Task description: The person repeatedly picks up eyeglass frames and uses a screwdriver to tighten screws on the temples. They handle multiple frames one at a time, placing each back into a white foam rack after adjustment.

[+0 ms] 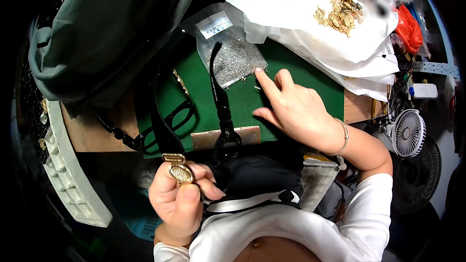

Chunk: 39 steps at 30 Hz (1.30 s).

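My left hand [179, 201] is closed on a pair of black eyeglasses, both temples pointing away from me. A gold oval ornament [181, 173] sits by my thumb, at the base of the near, wide black temple [167, 136]. The other temple [220, 92] stretches over the green mat [291, 116]. My right hand [301, 106] reaches across that mat, thumb and index finger apart. Its index fingertip touches the lower right corner of a clear plastic bag [238, 58] full of tiny silvery pieces. Some of those pieces lie loose at the bag's edge.
Another black eyeglass frame [182, 116] lies left on the mat. Gold ornaments [340, 17] are heaped on white sheeting [291, 9] at the far right. A dark grey-green bag [107, 34] covers the far left, beside a white ribbed tray [73, 179]. Fans [408, 133] stand at right.
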Available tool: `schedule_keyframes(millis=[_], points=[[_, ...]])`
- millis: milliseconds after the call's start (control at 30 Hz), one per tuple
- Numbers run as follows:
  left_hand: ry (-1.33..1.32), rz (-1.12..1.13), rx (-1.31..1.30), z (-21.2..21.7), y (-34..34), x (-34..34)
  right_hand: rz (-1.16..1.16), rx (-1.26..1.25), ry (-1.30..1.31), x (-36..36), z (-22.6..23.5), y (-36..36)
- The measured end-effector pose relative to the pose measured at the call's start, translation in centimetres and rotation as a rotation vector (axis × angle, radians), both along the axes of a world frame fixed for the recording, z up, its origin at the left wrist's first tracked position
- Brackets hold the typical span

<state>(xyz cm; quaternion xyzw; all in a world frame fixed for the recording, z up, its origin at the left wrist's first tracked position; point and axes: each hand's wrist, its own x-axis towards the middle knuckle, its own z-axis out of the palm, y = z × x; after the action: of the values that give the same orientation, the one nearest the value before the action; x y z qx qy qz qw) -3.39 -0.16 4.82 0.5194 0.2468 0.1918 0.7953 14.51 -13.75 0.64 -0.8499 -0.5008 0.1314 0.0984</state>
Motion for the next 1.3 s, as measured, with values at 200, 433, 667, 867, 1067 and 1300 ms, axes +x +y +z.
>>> schedule_keyframes(millis=[200,433,667,867,1067,1300], points=[[0.252,0.078,0.019,2.6,0.9,-0.3,-0.085,0.072,0.150,0.0,1.4,-1.9],[0.000,-0.047,-0.175,0.3,2.2,0.0,-0.078,0.131,0.252,0.9,0.9,-2.3],[-0.075,-0.304,-0.697,-1.9,1.6,0.5,-0.119,0.127,0.033,0.4,-0.8,-1.8],[-0.067,-0.316,-0.936,-2.8,0.8,1.7,-0.051,0.091,0.018,0.4,-0.9,-1.8],[-0.069,-0.360,-0.930,-3.4,0.8,1.8,-0.056,0.096,0.021,0.5,-0.7,-1.9],[-0.120,-0.312,-1.119,-4.0,0.6,1.9,-0.054,0.122,0.002,0.6,-1.0,-1.6]])
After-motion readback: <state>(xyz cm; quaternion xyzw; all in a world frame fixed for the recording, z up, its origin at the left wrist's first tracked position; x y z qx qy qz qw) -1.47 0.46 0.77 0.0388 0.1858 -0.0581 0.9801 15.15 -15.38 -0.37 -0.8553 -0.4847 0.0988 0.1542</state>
